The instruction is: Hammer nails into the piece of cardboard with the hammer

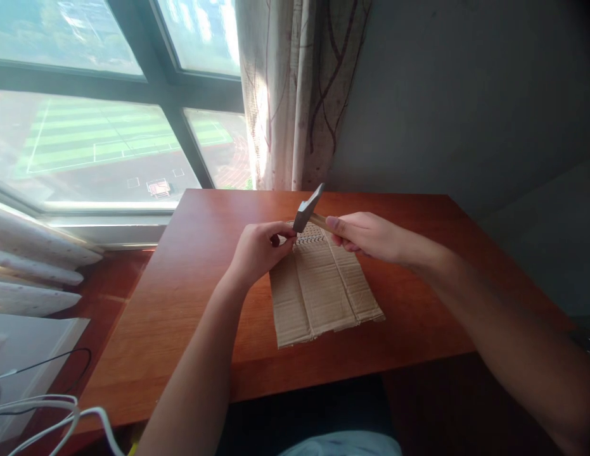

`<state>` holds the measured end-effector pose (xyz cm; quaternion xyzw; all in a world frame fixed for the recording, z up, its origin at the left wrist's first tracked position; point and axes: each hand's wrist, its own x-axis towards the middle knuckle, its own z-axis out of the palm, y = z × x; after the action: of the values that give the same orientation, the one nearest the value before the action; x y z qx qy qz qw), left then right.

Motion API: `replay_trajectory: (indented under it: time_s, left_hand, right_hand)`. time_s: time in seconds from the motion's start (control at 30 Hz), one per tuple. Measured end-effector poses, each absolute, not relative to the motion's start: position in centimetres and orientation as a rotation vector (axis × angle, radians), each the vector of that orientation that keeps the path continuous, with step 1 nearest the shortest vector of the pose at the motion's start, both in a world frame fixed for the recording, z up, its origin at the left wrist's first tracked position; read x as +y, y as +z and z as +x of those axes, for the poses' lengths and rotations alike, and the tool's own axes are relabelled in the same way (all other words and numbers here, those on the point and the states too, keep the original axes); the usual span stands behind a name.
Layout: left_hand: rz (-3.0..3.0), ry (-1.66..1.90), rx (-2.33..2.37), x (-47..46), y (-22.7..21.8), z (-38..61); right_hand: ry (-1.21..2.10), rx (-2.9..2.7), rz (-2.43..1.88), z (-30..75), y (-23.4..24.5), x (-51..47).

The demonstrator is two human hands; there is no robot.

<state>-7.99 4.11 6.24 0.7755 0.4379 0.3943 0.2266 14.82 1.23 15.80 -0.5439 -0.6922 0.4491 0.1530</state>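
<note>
A flat sheet of corrugated cardboard (320, 288) lies on the reddish wooden table (190, 304). Near the sheet's far edge sits a row of small nails or dots (310, 239). My right hand (365, 235) is closed round the wooden handle of a small hammer (308, 208), whose grey steel head is raised just above that far edge. My left hand (257, 250) rests at the cardboard's far left corner, fingers pinched together right under the hammer head. What the pinch holds is too small to make out.
A large window (104, 120) and a patterned curtain (295, 95) stand behind the table. A grey wall is at the right. White and black cables (52, 411) and white objects lie on the left, below the table's edge.
</note>
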Motion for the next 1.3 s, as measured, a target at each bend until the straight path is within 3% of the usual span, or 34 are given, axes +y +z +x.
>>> replay_trajectory:
  time_s: [0.97, 1.3]
  left_hand:
    - [2.131, 0.965, 1.195, 4.3, 5.9, -8.3]
    - [2.435, 0.839, 1.271, 4.5, 6.4, -8.5]
  right_hand:
    - [1.313, -1.941, -1.547, 15.0, 14.7, 1.1]
    - [1.353, -1.877, -1.514, 15.0, 15.5, 0.9]
